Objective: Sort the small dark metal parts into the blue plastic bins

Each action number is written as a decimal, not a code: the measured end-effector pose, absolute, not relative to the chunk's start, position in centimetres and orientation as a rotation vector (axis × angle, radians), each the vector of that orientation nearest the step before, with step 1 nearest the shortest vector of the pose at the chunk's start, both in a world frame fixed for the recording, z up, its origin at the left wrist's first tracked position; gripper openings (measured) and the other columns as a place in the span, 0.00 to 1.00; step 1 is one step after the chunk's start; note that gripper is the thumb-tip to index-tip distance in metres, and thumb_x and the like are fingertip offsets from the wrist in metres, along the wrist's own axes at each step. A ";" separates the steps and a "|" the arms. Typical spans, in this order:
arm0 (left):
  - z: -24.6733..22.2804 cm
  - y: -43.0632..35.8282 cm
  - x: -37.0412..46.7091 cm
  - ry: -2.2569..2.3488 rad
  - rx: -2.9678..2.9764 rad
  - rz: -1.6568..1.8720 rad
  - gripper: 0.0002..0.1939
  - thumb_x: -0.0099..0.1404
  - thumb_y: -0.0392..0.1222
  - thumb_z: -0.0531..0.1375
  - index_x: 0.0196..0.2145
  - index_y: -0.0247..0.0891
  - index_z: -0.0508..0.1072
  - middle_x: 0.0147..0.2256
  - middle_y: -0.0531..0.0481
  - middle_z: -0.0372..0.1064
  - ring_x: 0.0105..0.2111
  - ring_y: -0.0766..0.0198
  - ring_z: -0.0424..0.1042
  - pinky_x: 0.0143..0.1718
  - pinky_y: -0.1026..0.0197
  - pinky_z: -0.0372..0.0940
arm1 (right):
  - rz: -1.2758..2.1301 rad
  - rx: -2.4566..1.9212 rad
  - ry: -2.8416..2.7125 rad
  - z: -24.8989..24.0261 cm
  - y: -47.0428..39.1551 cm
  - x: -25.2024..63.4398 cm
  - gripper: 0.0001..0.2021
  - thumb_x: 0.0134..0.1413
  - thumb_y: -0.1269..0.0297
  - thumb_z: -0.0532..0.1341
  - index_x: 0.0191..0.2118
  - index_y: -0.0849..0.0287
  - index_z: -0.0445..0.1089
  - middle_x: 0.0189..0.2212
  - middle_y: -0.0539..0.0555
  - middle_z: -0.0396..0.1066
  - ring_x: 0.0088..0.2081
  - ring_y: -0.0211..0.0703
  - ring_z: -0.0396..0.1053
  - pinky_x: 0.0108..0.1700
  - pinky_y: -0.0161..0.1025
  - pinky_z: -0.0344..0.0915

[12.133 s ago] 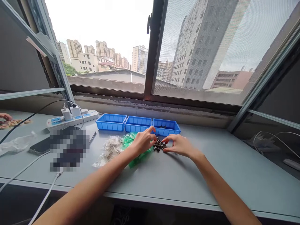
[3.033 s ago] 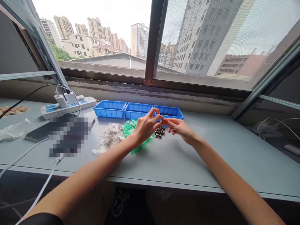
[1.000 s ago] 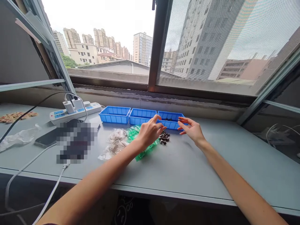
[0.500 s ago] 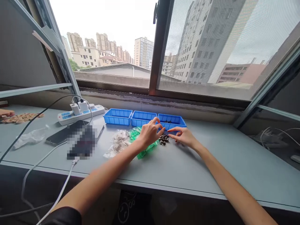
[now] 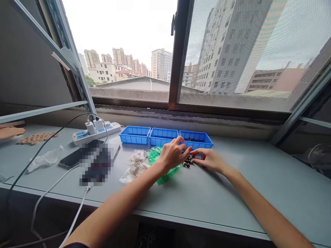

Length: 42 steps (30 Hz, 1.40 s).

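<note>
My left hand [image 5: 172, 153] hangs over the near side of the blue bins, its fingers curled and drawn in; whatever they hold is too small to make out. Close beside it, my right hand [image 5: 209, 159] reaches in from the right, thumb and forefinger apart at the edge of a pile of small black and silvery parts [image 5: 187, 162]. Part of that pile is hidden by my left hand. Under my left wrist lies green plastic packaging [image 5: 168, 175]. To its left are clear plastic bags with small metal-looking pieces [image 5: 137, 167].
Three blue bins stand in a row: left [image 5: 134, 138], middle [image 5: 161, 140], and right [image 5: 200, 144], which holds some dark parts. Leftward are a power strip [image 5: 80, 138], phones [image 5: 71, 156], cables and crumpled plastic [image 5: 45, 160]. Another person's hand [image 5: 11, 132] is near brown pieces [image 5: 37, 137].
The view has shifted, so the scene sits lower and further right. My right fingertips have come closer to the pile and to my left hand. The other person's hand has lifted off the brown pieces.
</note>
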<state>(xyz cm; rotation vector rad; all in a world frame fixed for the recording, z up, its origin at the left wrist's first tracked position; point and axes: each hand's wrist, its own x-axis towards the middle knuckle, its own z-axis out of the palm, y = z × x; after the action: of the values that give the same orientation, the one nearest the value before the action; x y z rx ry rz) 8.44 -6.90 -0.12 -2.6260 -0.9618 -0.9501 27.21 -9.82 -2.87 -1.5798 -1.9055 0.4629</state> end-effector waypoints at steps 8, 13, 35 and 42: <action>-0.3 -6.8 8.5 -0.939 -2.646 -0.933 0.22 0.68 0.48 0.47 0.28 0.36 0.76 0.40 0.46 0.68 0.30 0.68 0.68 0.22 0.69 0.59 | 0.386 -1.692 -1.973 -2.2 -10.1 27.2 0.12 0.45 0.59 0.61 0.38 0.50 0.74 0.33 0.48 0.75 0.21 0.36 0.64 0.26 0.35 0.59; -0.1 -6.7 8.5 -0.986 -2.648 -0.912 0.20 0.68 0.47 0.47 0.29 0.36 0.75 0.40 0.47 0.67 0.29 0.68 0.68 0.23 0.69 0.59 | 0.351 -1.718 -1.941 -2.2 -10.0 27.3 0.11 0.44 0.59 0.62 0.37 0.49 0.73 0.34 0.48 0.75 0.23 0.38 0.66 0.28 0.36 0.60; -0.3 -6.8 8.7 -1.047 -2.769 -0.594 0.15 0.66 0.44 0.50 0.33 0.38 0.75 0.41 0.50 0.67 0.30 0.67 0.71 0.27 0.66 0.64 | 0.150 -1.676 -1.955 -3.4 -9.6 27.0 0.11 0.50 0.56 0.58 0.34 0.51 0.74 0.33 0.50 0.74 0.24 0.38 0.65 0.28 0.36 0.58; 0.0 -7.1 8.7 -1.069 -2.789 -0.532 0.15 0.67 0.45 0.50 0.36 0.38 0.74 0.43 0.50 0.66 0.32 0.65 0.71 0.28 0.65 0.64 | 0.144 -1.657 -1.792 -4.5 -8.9 27.2 0.09 0.43 0.54 0.62 0.28 0.52 0.75 0.26 0.49 0.75 0.20 0.37 0.63 0.23 0.34 0.56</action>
<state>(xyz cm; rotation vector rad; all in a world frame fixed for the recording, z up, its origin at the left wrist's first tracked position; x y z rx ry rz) 8.73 -7.13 -0.03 -2.7890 -1.0690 -0.5319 27.21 -8.90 -4.49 -1.6575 -1.7916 0.1438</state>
